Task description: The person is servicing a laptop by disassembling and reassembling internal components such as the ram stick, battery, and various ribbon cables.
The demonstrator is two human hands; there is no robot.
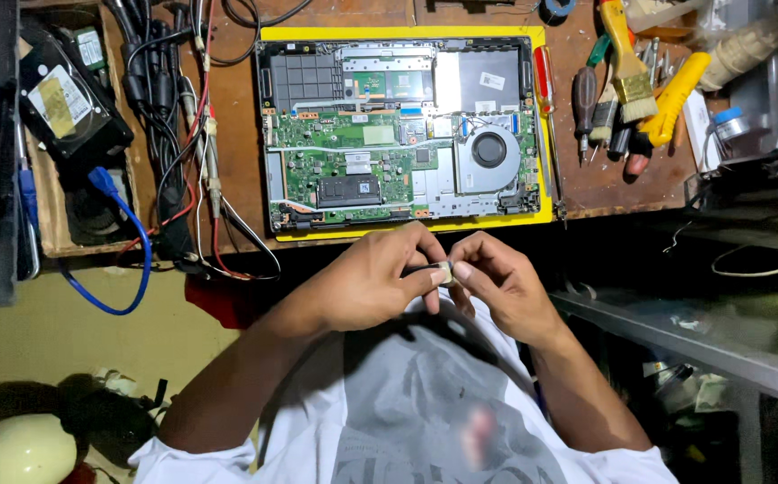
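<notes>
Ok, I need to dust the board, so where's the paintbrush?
In the head view, the paintbrush lies at the upper right of the bench, among the screwdrivers, right of the opened laptop.

laptop (pixel 398 125) on mat (pixel 546 211), tools (pixel 626 81) right

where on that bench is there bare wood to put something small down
Little. A narrow strip of bare wood runs between the tangle of cables and the opened laptop on its yellow mat. Another patch lies below the screwdrivers and brush. The left tray of drives and the right tool pile are crowded. Both hands pinch a small part off the bench.
</notes>
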